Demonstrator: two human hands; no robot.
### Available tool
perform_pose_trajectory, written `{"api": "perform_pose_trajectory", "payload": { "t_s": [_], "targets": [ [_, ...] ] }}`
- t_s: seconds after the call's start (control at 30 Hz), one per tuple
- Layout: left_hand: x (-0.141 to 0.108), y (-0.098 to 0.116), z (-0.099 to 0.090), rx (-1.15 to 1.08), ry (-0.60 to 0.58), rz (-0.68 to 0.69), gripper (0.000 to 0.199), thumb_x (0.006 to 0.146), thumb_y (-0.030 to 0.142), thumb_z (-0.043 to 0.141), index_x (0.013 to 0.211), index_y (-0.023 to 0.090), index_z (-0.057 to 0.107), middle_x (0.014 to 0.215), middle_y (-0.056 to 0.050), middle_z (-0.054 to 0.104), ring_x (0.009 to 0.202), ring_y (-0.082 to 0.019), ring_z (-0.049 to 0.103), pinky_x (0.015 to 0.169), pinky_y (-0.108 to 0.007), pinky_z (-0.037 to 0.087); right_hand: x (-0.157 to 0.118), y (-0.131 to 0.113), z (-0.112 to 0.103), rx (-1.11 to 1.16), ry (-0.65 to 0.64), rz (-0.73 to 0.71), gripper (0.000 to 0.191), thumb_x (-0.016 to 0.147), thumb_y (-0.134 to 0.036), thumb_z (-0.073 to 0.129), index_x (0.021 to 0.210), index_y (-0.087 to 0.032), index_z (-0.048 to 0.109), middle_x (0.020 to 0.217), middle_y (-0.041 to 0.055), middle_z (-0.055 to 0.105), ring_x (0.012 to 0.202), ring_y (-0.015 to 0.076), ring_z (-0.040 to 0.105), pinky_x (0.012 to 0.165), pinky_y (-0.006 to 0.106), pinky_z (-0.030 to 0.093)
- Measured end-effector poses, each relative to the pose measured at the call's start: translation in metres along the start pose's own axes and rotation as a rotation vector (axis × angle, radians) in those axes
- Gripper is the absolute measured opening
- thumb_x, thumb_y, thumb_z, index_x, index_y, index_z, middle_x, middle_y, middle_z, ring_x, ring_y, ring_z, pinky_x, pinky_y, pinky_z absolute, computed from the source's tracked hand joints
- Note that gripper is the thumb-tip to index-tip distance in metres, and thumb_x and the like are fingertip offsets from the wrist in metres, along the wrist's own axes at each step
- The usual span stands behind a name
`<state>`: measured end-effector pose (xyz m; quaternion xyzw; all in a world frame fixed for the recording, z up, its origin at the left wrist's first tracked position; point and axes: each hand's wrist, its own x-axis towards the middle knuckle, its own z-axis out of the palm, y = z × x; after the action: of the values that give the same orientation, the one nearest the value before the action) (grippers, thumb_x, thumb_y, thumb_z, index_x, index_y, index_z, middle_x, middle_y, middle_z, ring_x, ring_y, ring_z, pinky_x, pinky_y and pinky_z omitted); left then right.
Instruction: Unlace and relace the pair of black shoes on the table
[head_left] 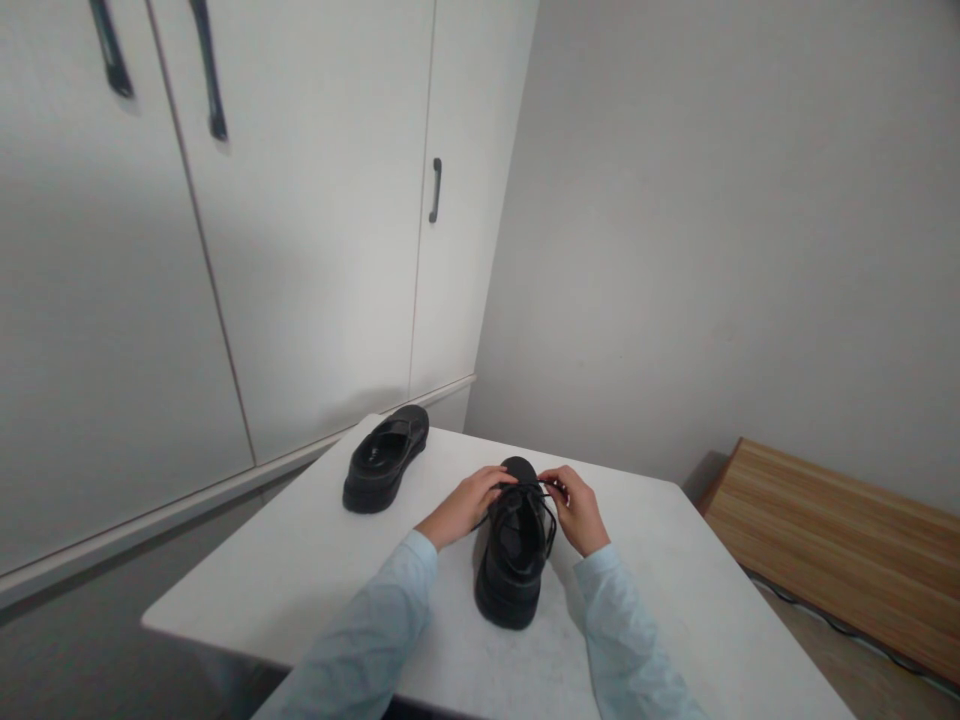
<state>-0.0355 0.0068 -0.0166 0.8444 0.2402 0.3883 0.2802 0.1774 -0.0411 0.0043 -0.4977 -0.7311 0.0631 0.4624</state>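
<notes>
A black lace-up shoe (511, 575) stands on the white table, its heel toward me and its toe pointing away. At its left side, my left hand (471, 503) pinches the black lace near the top of the shoe. My right hand (576, 508) is closed on the lace at the right side, thumb and fingers together. Between the hands the lace crosses over the shoe's front, with a loop hanging down on the right. The other black shoe (375, 472) sits apart, at the table's far left, with no hand on it.
The white table (300, 560) extends to both sides of my arms. White cabinets (322, 220) with dark handles stand behind it at the left. A grey wall rises beyond. On the right is a low wooden board (840, 545) with a dark cable along its edge.
</notes>
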Motion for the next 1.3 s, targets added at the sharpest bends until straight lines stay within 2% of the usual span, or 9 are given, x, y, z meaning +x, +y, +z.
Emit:
{"api": "perform_pose_trajectory", "payload": {
  "t_s": [0.07, 0.2, 0.4, 0.5, 0.6, 0.8, 1.0, 1.17, 1.3],
  "targets": [
    [0.000, -0.002, 0.000, 0.008, -0.007, -0.002, 0.029, 0.090, 0.026, 0.042, 0.113, 0.022, 0.059, 0.123, -0.009, 0.056, 0.116, -0.020, 0.050, 0.103, -0.035, 0.036, 0.000, 0.005, -0.005, -0.066, 0.009, -0.051, 0.017, 0.083, -0.017, 0.046, 0.090, -0.020, 0.062, 0.081, 0.0053, 0.060, 0.079, 0.0196, 0.057, 0.072, 0.033, 0.046],
    [0.001, -0.002, 0.000, 0.003, -0.020, -0.003, 0.030, 0.091, 0.028, 0.041, 0.113, 0.022, 0.059, 0.122, -0.009, 0.057, 0.115, -0.020, 0.051, 0.102, -0.034, 0.036, 0.000, 0.015, -0.013, -0.118, -0.013, -0.035, 0.018, 0.081, -0.014, 0.050, 0.092, -0.020, 0.063, 0.078, 0.0042, 0.058, 0.071, 0.0173, 0.056, 0.067, 0.031, 0.047],
    [0.000, -0.001, -0.002, -0.032, -0.008, -0.006, 0.034, 0.094, 0.028, 0.032, 0.114, 0.020, 0.059, 0.121, -0.009, 0.058, 0.115, -0.018, 0.051, 0.103, -0.033, 0.035, -0.001, 0.020, -0.013, -0.132, -0.167, 0.072, 0.003, 0.071, -0.017, 0.064, 0.072, -0.018, 0.067, 0.080, 0.0037, 0.056, 0.059, 0.0128, 0.054, 0.059, 0.029, 0.048],
    [-0.001, -0.001, -0.002, -0.057, -0.006, -0.018, 0.035, 0.094, 0.028, 0.032, 0.113, 0.021, 0.060, 0.122, -0.008, 0.058, 0.115, -0.018, 0.051, 0.103, -0.033, 0.034, -0.002, 0.018, -0.014, -0.100, -0.162, 0.115, 0.008, 0.070, -0.021, 0.066, 0.063, -0.017, 0.063, 0.076, 0.0031, 0.056, 0.060, 0.0138, 0.054, 0.058, 0.028, 0.047],
    [0.000, -0.001, -0.002, -0.074, -0.003, -0.025, 0.035, 0.094, 0.028, 0.032, 0.112, 0.021, 0.060, 0.121, -0.008, 0.058, 0.114, -0.017, 0.051, 0.103, -0.033, 0.034, -0.002, 0.018, -0.017, 0.014, -0.097, 0.169, 0.012, 0.073, -0.029, 0.063, 0.068, -0.018, 0.060, 0.074, 0.0027, 0.057, 0.065, 0.0160, 0.056, 0.058, 0.028, 0.047],
    [-0.001, 0.003, -0.004, -0.097, 0.002, 0.002, 0.035, 0.094, 0.030, 0.032, 0.113, 0.021, 0.060, 0.119, -0.009, 0.059, 0.112, -0.018, 0.052, 0.101, -0.033, 0.036, 0.000, 0.021, -0.023, 0.378, -0.019, 0.348, 0.026, 0.069, -0.042, 0.068, 0.072, -0.018, 0.059, 0.074, 0.0038, 0.063, 0.075, 0.0195, 0.060, 0.069, 0.034, 0.050],
    [-0.001, 0.002, -0.004, -0.123, 0.004, -0.004, 0.035, 0.094, 0.029, 0.033, 0.114, 0.023, 0.060, 0.119, -0.008, 0.059, 0.112, -0.018, 0.053, 0.101, -0.033, 0.036, -0.001, 0.003, -0.022, 0.820, 0.015, 0.514, 0.033, 0.066, -0.045, 0.071, 0.070, -0.020, 0.050, 0.082, 0.0068, 0.070, 0.085, 0.0215, 0.065, 0.081, 0.039, 0.049],
    [0.000, -0.002, -0.003, -0.114, -0.007, 0.011, 0.034, 0.093, 0.025, 0.034, 0.116, 0.024, 0.059, 0.121, -0.007, 0.058, 0.114, -0.017, 0.051, 0.102, -0.033, 0.035, -0.002, -0.007, -0.015, 0.964, 0.019, 0.516, 0.031, 0.072, -0.045, 0.067, 0.076, -0.023, 0.045, 0.070, -0.0006, 0.066, 0.073, 0.0185, 0.066, 0.076, 0.037, 0.050],
    [0.000, -0.003, -0.002, -0.115, -0.001, -0.008, 0.034, 0.094, 0.026, 0.033, 0.114, 0.023, 0.060, 0.120, -0.007, 0.058, 0.114, -0.017, 0.051, 0.103, -0.033, 0.034, -0.001, 0.000, -0.011, 0.917, 0.115, 0.452, 0.028, 0.074, -0.044, 0.065, 0.074, -0.023, 0.045, 0.055, -0.0089, 0.049, 0.051, 0.0108, 0.054, 0.068, 0.034, 0.051]
  ]
}}
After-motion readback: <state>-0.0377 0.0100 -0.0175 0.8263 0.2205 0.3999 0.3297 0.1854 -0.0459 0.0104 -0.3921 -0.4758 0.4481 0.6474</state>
